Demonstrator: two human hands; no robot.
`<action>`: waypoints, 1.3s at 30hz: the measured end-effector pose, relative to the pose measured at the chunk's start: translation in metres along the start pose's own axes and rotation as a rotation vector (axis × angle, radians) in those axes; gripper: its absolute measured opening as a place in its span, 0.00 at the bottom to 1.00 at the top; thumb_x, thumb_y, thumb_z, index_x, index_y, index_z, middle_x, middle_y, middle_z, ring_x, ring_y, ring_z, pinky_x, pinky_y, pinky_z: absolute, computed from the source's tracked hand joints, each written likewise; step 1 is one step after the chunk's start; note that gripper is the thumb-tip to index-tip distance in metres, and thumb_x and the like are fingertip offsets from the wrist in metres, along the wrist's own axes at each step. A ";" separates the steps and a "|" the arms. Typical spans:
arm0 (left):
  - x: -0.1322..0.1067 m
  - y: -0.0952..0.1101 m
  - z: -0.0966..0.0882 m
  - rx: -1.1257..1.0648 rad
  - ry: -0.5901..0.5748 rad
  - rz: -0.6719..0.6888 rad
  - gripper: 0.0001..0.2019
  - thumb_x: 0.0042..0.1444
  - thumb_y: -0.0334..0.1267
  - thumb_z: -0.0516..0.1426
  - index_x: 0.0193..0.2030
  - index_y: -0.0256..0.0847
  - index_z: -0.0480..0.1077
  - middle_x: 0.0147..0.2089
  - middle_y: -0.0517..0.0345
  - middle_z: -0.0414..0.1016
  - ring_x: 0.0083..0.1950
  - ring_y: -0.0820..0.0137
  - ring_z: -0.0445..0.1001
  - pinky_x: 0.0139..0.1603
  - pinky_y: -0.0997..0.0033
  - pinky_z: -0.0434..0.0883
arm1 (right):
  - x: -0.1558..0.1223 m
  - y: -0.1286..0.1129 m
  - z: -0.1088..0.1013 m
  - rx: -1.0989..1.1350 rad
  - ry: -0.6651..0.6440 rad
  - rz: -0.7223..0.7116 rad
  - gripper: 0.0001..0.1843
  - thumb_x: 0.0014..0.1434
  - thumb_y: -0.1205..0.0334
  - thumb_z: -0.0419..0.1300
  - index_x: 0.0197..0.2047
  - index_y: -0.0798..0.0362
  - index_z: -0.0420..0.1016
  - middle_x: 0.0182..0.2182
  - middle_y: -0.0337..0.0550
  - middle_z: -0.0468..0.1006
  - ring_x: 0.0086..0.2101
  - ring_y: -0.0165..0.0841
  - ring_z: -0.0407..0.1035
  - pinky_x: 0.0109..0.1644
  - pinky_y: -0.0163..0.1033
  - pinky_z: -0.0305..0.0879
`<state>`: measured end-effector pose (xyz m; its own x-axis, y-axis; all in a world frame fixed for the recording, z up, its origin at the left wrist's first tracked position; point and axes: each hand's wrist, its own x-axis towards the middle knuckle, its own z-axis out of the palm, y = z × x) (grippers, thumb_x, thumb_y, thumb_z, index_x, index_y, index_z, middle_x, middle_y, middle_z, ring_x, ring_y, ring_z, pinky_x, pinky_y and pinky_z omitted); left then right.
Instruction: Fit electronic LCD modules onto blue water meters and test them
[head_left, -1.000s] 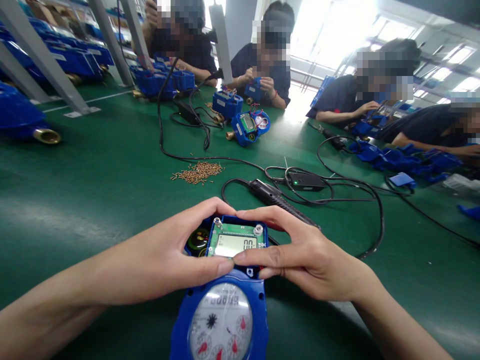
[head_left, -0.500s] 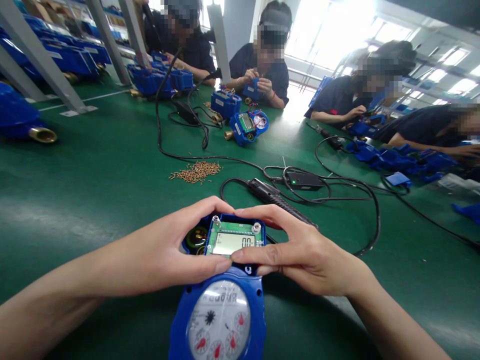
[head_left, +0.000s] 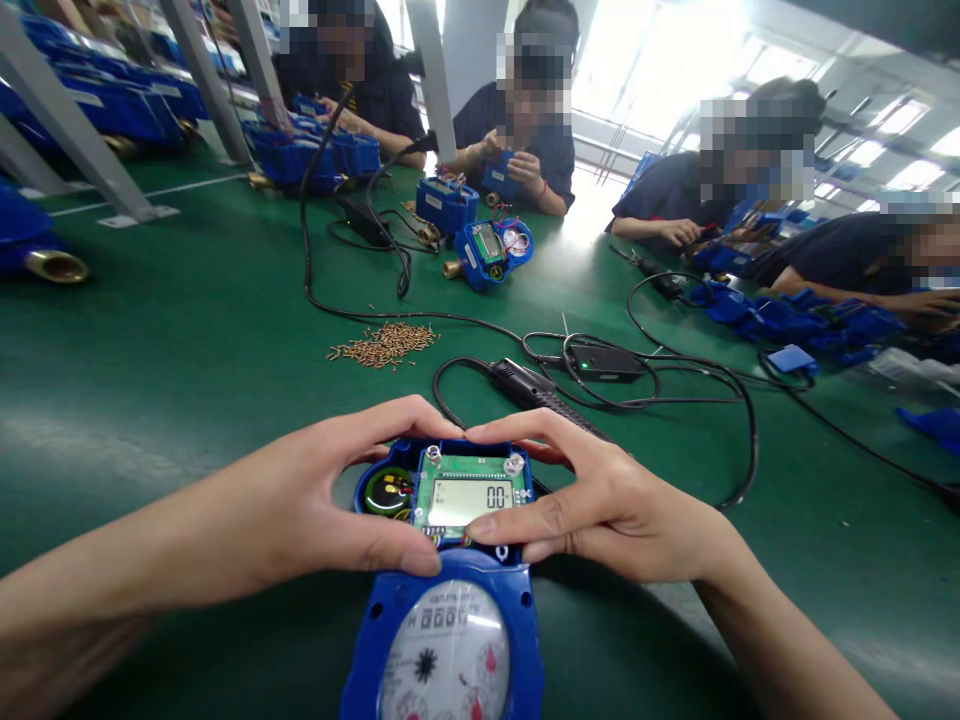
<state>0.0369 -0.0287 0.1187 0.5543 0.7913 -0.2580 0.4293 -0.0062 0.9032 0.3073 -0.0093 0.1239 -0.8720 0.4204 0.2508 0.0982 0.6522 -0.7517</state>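
Note:
A blue water meter [head_left: 364, 640] lies in front of me, its round white dial [head_left: 442, 630] toward me. Behind the dial, its open housing shows a green circuit board [head_left: 469, 466] with a lit display [head_left: 461, 503] and a round black part with wires. My left hand [head_left: 352, 495] wraps the housing's left side, thumb on the near rim and fingers behind the far wall. From the right, my right hand [head_left: 600, 500] grips the same housing, one finger resting on the board's near edge by the display. Some fingertips are hidden behind the housing.
Beyond the meter lie a heap of small brass screws [head_left: 386, 344], a black electric screwdriver [head_left: 525, 385] and a black adapter [head_left: 604, 362] with looped cables. An opened meter [head_left: 491, 252] stands farther off. Several co-workers handle blue meters across the green table [head_left: 187, 330].
My left thumb has drawn back from the board toward the housing's near left rim, uncovering more of the board and the round black part. The meter sits slightly lower in view.

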 end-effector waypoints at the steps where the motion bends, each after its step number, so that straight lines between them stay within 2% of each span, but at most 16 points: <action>1: 0.000 -0.001 0.000 0.010 0.002 -0.005 0.29 0.48 0.48 0.69 0.57 0.59 0.68 0.56 0.67 0.74 0.59 0.57 0.71 0.56 0.62 0.69 | 0.000 0.002 0.000 0.030 0.006 -0.001 0.16 0.66 0.61 0.61 0.56 0.49 0.77 0.63 0.50 0.64 0.61 0.37 0.63 0.67 0.46 0.61; 5: 0.001 -0.003 0.000 0.049 0.024 -0.012 0.28 0.47 0.47 0.70 0.56 0.58 0.68 0.53 0.68 0.76 0.56 0.59 0.73 0.53 0.66 0.70 | 0.001 0.011 0.003 0.178 0.032 -0.024 0.17 0.64 0.62 0.64 0.56 0.48 0.77 0.64 0.50 0.63 0.62 0.39 0.62 0.68 0.45 0.59; 8: 0.002 -0.005 0.000 0.062 0.013 -0.029 0.25 0.49 0.47 0.68 0.54 0.56 0.69 0.52 0.68 0.77 0.54 0.59 0.73 0.51 0.69 0.71 | -0.002 0.018 0.010 0.308 0.032 -0.004 0.18 0.64 0.62 0.63 0.57 0.43 0.76 0.66 0.47 0.60 0.64 0.40 0.59 0.69 0.46 0.56; 11: 0.002 -0.009 -0.001 0.089 0.015 -0.035 0.26 0.48 0.48 0.69 0.55 0.57 0.69 0.54 0.67 0.76 0.57 0.57 0.72 0.49 0.71 0.73 | -0.007 0.026 0.020 0.465 0.052 0.031 0.18 0.66 0.59 0.60 0.59 0.37 0.74 0.69 0.42 0.55 0.66 0.41 0.54 0.70 0.49 0.53; 13: 0.001 -0.012 -0.003 0.096 0.015 -0.029 0.27 0.48 0.50 0.69 0.55 0.58 0.69 0.57 0.68 0.75 0.61 0.55 0.70 0.46 0.73 0.74 | -0.011 0.031 0.026 0.560 0.065 0.067 0.21 0.67 0.58 0.59 0.62 0.33 0.69 0.70 0.39 0.53 0.68 0.41 0.52 0.70 0.50 0.53; 16: 0.000 -0.015 -0.004 0.059 -0.025 -0.004 0.27 0.49 0.52 0.67 0.56 0.57 0.69 0.56 0.68 0.76 0.59 0.54 0.71 0.45 0.73 0.74 | -0.014 0.036 0.031 0.615 0.049 0.105 0.29 0.66 0.60 0.61 0.66 0.28 0.62 0.72 0.36 0.51 0.70 0.40 0.47 0.69 0.51 0.52; 21: 0.002 -0.014 -0.004 0.008 -0.050 0.003 0.28 0.49 0.52 0.67 0.57 0.58 0.68 0.56 0.68 0.76 0.58 0.56 0.72 0.49 0.72 0.73 | -0.012 0.032 0.032 0.666 0.088 0.130 0.30 0.63 0.54 0.63 0.67 0.33 0.63 0.71 0.41 0.53 0.70 0.42 0.47 0.70 0.54 0.49; 24: 0.001 -0.014 -0.004 0.028 -0.039 0.004 0.27 0.49 0.52 0.68 0.56 0.60 0.69 0.54 0.70 0.76 0.57 0.57 0.72 0.49 0.73 0.72 | -0.011 0.029 0.036 0.653 0.108 0.133 0.27 0.65 0.59 0.62 0.65 0.32 0.65 0.70 0.39 0.55 0.70 0.40 0.48 0.70 0.52 0.50; 27: 0.000 -0.018 -0.004 0.022 -0.031 -0.003 0.29 0.47 0.52 0.69 0.57 0.62 0.68 0.57 0.70 0.75 0.60 0.54 0.70 0.47 0.72 0.73 | -0.012 0.032 0.041 0.741 0.154 0.141 0.30 0.64 0.61 0.63 0.65 0.28 0.64 0.70 0.38 0.56 0.70 0.40 0.49 0.69 0.53 0.52; 29: 0.000 -0.020 -0.004 0.011 -0.034 0.001 0.30 0.46 0.52 0.69 0.57 0.62 0.68 0.57 0.68 0.75 0.60 0.53 0.70 0.46 0.70 0.73 | -0.013 0.035 0.043 0.779 0.161 0.172 0.33 0.62 0.61 0.66 0.67 0.30 0.62 0.70 0.40 0.56 0.70 0.41 0.48 0.69 0.53 0.53; 34: 0.002 -0.013 -0.004 0.000 -0.047 -0.016 0.28 0.48 0.51 0.68 0.57 0.60 0.69 0.58 0.65 0.74 0.61 0.52 0.69 0.48 0.68 0.73 | -0.015 0.033 0.036 0.659 0.147 0.194 0.27 0.67 0.54 0.59 0.68 0.35 0.61 0.70 0.40 0.57 0.69 0.38 0.49 0.70 0.50 0.51; 37: 0.002 -0.003 -0.005 -0.007 -0.068 -0.005 0.27 0.49 0.50 0.69 0.56 0.58 0.69 0.56 0.65 0.75 0.58 0.56 0.71 0.51 0.67 0.71 | -0.012 0.018 0.036 0.319 0.307 0.169 0.26 0.66 0.48 0.59 0.66 0.38 0.66 0.68 0.41 0.59 0.68 0.39 0.51 0.71 0.49 0.49; 39: 0.002 0.003 -0.005 0.003 -0.068 0.021 0.25 0.50 0.49 0.69 0.54 0.56 0.70 0.54 0.65 0.75 0.56 0.59 0.73 0.52 0.68 0.71 | -0.009 0.006 0.041 0.050 0.380 0.131 0.23 0.66 0.51 0.60 0.63 0.38 0.69 0.67 0.38 0.60 0.68 0.38 0.50 0.73 0.47 0.46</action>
<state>0.0357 -0.0242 0.1225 0.6104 0.7475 -0.2620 0.4195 -0.0244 0.9074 0.2959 -0.0353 0.0924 -0.6138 0.7070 0.3513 0.1649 0.5500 -0.8187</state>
